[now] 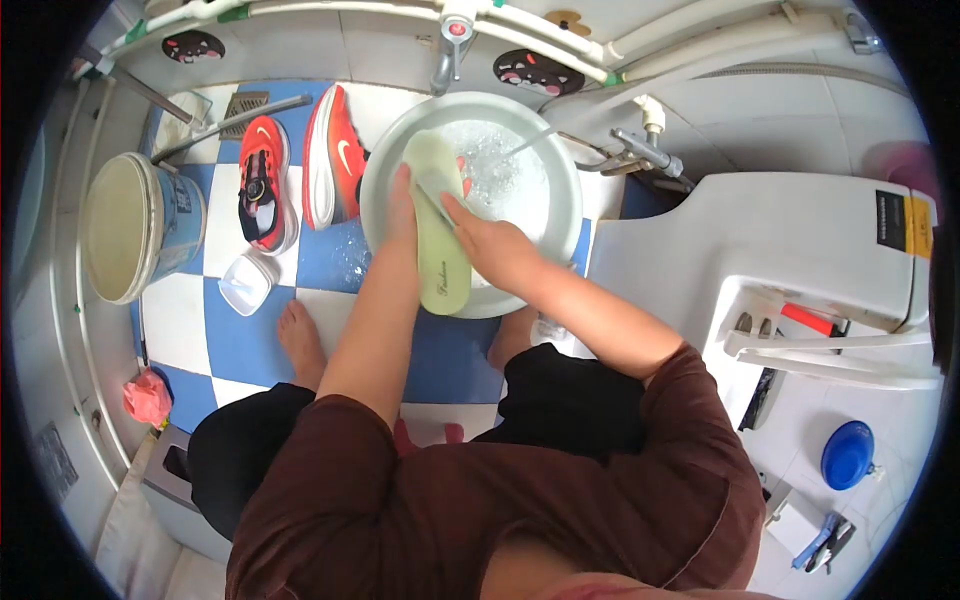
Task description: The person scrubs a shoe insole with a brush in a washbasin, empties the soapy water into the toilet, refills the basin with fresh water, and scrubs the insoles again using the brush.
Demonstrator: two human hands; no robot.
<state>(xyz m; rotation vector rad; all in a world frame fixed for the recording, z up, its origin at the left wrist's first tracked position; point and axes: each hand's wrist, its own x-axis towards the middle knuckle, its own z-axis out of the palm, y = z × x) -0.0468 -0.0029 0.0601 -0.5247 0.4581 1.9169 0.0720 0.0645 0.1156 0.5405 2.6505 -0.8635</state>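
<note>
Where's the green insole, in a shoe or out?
Out: the left hand holds the insole over the basin, away from both red shoes.

This looks like a washroom, given its tiled floor (pixel 240 345), drain (pixel 243 112), tap (pixel 454 48) and exposed pipes (pixel 720 52).

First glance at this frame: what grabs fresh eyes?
The bright red sneakers, on the blue-and-white tiles left of the basin. Then the pale green insole, held in the left hand over that basin of foamy water.
</note>
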